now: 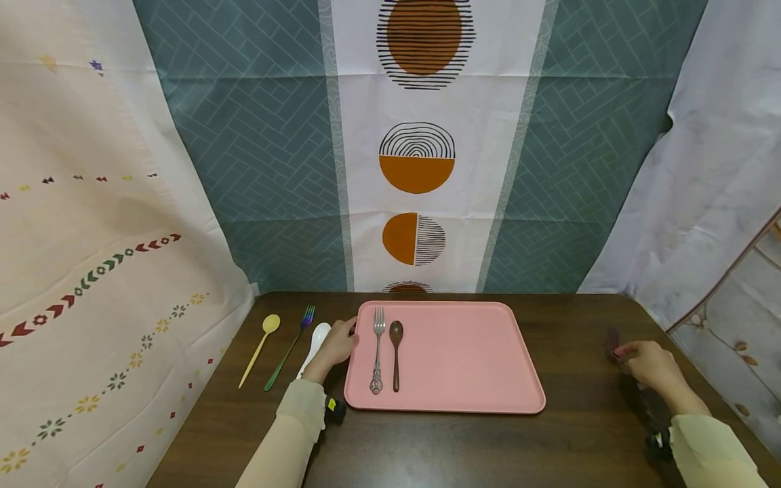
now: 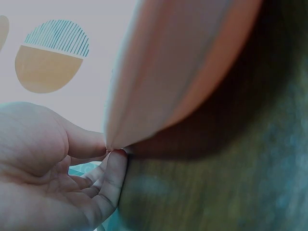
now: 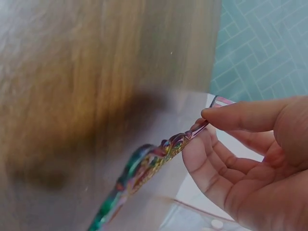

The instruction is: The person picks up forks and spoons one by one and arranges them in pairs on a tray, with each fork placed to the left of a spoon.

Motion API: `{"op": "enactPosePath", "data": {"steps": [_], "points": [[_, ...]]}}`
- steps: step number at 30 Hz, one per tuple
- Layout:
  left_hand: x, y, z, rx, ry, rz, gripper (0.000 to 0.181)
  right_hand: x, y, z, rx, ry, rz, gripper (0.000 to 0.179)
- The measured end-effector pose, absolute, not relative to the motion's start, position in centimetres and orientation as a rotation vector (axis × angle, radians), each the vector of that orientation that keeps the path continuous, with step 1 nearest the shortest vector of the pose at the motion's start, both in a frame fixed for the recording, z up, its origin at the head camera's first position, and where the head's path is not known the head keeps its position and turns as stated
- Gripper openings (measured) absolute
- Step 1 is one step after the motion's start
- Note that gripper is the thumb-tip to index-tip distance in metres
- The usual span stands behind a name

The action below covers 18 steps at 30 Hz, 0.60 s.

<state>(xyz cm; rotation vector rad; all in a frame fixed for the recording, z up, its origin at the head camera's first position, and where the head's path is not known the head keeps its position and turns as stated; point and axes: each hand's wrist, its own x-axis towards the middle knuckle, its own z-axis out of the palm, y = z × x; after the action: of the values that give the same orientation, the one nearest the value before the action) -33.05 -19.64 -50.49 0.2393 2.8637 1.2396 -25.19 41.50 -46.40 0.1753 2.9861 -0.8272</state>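
Presently, the left hand (image 1: 337, 343) pinches the pink tray (image 1: 457, 359) at its left rim; rightward, the right hand (image 1: 654, 369) pinches an ornate iridescent utensil (image 3: 169, 147).

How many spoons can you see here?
3 for sure: a yellow spoon leftmost on the table, a white spoon beside the left hand, and a brown spoon on the pink tray. The right hand holds a utensil whose head I can't make out.

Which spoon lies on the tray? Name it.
The dark brown spoon, beside the silver fork on the pink tray; the yellow spoon and white spoon lie on the table.
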Motion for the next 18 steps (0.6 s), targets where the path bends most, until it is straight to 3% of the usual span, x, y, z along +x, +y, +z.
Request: {"op": "enactPosePath", "data": {"steps": [18], "points": [[-33.1,-19.7,-50.4,0.299,2.885,1.235,0.051,-26.6,38.0,-45.5,0.057,3.046,-0.931,0.045]]}}
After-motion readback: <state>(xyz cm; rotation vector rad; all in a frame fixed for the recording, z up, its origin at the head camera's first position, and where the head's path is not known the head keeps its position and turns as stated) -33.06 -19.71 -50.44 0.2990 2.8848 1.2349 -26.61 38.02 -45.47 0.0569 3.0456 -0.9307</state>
